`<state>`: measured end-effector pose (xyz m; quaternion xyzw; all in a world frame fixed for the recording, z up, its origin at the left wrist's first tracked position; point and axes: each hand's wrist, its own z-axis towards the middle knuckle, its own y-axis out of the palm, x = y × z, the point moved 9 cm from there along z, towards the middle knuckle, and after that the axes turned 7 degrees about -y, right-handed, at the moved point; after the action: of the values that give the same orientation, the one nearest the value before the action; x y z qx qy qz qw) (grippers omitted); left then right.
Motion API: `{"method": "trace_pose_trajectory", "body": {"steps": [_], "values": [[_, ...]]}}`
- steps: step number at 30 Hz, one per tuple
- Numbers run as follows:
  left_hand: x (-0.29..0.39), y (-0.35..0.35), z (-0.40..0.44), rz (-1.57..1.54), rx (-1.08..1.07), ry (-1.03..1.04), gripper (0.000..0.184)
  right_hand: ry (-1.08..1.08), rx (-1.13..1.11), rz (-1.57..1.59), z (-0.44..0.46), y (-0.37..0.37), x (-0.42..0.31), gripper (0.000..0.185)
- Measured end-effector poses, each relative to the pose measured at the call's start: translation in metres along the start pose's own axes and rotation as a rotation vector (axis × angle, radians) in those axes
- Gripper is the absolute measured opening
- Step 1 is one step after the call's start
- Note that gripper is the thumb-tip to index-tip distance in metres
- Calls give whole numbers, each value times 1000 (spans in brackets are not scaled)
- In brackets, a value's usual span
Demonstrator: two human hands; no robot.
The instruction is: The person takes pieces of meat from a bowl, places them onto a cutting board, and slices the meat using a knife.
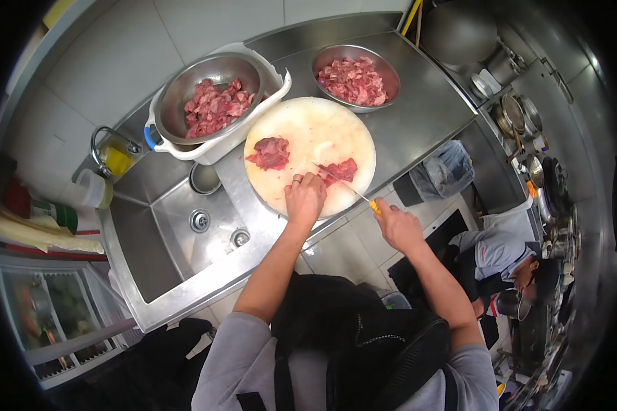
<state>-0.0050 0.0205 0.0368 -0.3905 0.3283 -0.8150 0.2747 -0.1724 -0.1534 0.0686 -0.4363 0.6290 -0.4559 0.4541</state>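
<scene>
A round, pale cutting board [281, 123] lies on the steel counter with two lots of raw red meat on it. My right hand [399, 227] grips a knife [360, 195] by its yellow handle, and the blade crosses the piece of meat [341, 171] on the right. Fingers curled, my left hand [305, 196] presses at the near left edge of that same piece; its fingertips are partly hidden. Farther left on the board sits a larger chunk of meat [271, 153], apart from both hands. A small pale strip lies close to the blade.
Behind the board stands a steel bowl of cut meat [353, 79]. Another steel bowl [168, 109] with meat rests in a white plastic tub [206, 152]. A steel sink [140, 240] is to the left. At right, a lined bin [449, 168] and another person [504, 257] bending over.
</scene>
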Motion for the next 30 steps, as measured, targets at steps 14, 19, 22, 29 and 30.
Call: {"method": "trace_pose_trajectory", "body": {"steps": [14,19,22,29,30], "values": [[-5,1,5,-136,-53,-58,10,38,-69,438,-12,17,23,46],[4,18,12,-250,-153,-110,13,55,-56,325,-20,8,6,46],[7,34,8,-201,-207,-29,14,57,-42,92,-33,-8,-9,43],[9,18,10,-229,-96,41,5,24,-23,-79,6,-2,-6,37],[9,16,13,-245,-73,59,5,11,-17,-83,11,-4,-6,36]]}}
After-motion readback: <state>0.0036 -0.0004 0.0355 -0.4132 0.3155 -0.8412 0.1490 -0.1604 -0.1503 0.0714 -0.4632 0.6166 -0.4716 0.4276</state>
